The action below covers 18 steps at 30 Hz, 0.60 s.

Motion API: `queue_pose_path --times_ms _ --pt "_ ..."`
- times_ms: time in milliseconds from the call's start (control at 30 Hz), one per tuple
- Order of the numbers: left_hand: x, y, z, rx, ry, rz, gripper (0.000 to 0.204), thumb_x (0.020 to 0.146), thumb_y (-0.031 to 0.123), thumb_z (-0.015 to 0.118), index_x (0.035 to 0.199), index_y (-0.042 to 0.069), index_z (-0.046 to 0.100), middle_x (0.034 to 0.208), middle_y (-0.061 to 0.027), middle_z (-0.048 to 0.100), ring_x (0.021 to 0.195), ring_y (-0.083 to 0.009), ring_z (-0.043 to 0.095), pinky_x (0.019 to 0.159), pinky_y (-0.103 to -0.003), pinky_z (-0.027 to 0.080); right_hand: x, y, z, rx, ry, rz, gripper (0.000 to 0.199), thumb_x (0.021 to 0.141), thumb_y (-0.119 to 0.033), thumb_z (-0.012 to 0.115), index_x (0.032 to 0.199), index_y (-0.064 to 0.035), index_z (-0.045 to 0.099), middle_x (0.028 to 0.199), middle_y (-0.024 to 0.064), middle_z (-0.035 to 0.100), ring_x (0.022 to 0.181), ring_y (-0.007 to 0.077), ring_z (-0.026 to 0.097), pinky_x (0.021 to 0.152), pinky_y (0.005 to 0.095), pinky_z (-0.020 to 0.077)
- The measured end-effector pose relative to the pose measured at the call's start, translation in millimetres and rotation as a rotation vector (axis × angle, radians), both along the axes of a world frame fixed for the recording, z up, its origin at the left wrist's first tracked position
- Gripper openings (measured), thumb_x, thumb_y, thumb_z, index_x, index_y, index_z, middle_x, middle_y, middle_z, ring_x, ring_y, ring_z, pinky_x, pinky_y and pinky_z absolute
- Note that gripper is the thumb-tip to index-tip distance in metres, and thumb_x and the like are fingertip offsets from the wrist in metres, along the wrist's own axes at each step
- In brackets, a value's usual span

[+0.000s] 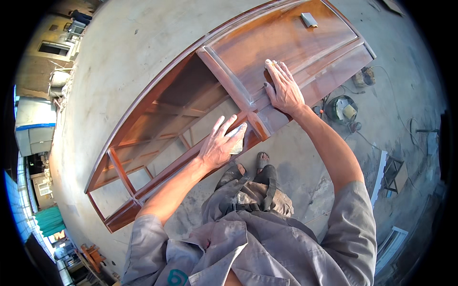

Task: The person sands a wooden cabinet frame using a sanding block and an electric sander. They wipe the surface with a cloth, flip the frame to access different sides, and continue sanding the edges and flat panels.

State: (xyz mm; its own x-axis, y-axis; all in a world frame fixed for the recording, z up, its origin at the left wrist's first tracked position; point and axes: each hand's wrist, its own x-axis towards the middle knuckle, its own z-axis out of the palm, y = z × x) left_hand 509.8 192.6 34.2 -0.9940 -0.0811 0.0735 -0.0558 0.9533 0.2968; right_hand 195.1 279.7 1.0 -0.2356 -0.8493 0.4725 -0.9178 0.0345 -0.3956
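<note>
A long reddish-brown wooden cabinet frame [217,76] lies in front of me, with one panelled end and an open framework to the left. My left hand [220,145] is closed around a folded pale piece of sandpaper [237,138], over the near rail beside the middle crosspiece. White dust coats its fingers. My right hand [285,89] lies flat on the near edge of the wooden panel [267,43], fingers stretched out and tips dusty. Pale dust streaks the panel and its mouldings. Near the panel's far edge rests another folded grey-white piece [309,19].
On the concrete floor to the right stand a round dark bucket [342,108] with something pale inside and a dusty container [365,77]. Cables [392,90] trail around them. A dark metal frame [394,171] lies farther right. Stacked goods and equipment line the far left.
</note>
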Motion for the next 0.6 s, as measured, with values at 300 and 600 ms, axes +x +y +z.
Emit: queue_pose_path --times_ms 300,600 --pt "-3 -6 -3 -0.004 0.006 -0.015 0.074 0.090 0.005 0.065 0.160 0.015 0.046 0.147 -0.0032 0.066 0.154 -0.0368 0.039 0.126 -0.067 0.027 0 -3 2 -0.003 0.001 -0.019 0.070 0.098 -0.020 0.066 0.158 0.0042 0.039 0.158 0.0224 0.051 0.151 0.0357 0.043 0.132 0.0479 0.0248" --pt "215 -21 6 -0.069 -0.278 0.148 0.083 0.086 0.004 0.069 0.164 0.016 0.040 0.166 -0.0028 0.049 0.156 -0.0389 0.036 0.126 -0.066 0.028 -2 0 -2 -0.009 -0.004 -0.071 0.070 0.098 -0.022 0.066 0.158 0.0043 0.039 0.159 0.0216 0.050 0.151 0.0355 0.043 0.132 0.0483 0.0249"
